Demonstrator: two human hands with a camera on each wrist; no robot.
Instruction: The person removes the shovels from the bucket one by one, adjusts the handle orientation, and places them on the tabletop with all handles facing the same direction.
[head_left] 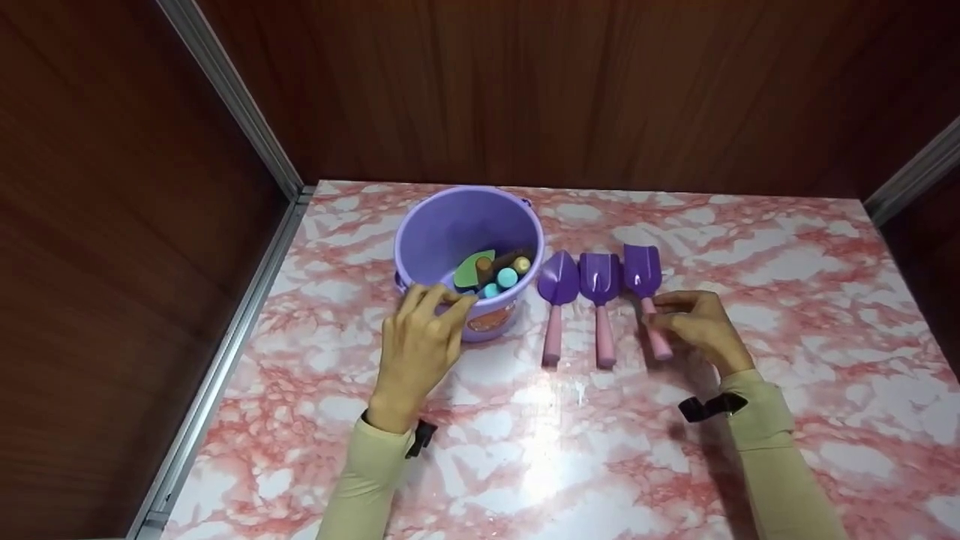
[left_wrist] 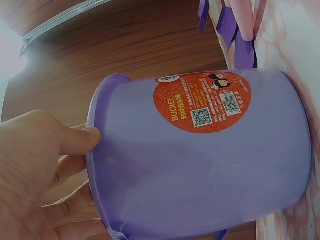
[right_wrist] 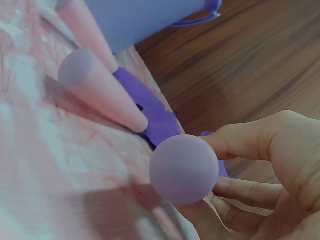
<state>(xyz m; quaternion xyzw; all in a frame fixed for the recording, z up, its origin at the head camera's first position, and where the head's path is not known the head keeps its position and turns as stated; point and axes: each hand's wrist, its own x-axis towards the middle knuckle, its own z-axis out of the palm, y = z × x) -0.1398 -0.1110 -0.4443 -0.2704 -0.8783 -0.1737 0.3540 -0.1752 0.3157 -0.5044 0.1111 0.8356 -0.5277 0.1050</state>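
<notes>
A purple bucket (head_left: 465, 225) stands at the table's middle-left, a red label on its side. My left hand (head_left: 420, 341) grips its near rim, thumb outside and fingers over the edge, as the left wrist view shows. Inside lie a green piece (head_left: 472, 268), brown pegs and light blue round-ended pieces (head_left: 508, 277). To the right, my right hand (head_left: 697, 326) pinches the pink handle (right_wrist: 184, 169) of a square-bladed toy shovel (head_left: 642, 268) between thumb and fingers. Left of it lie another toy shovel (head_left: 600, 277) and a pointed toy trowel (head_left: 559, 279), both purple with pink handles.
The tabletop (head_left: 300, 450) has a red and white marbled pattern. Dark wood panels (head_left: 525, 90) rise behind it and at both sides, with metal strips (head_left: 232, 97) along the corners.
</notes>
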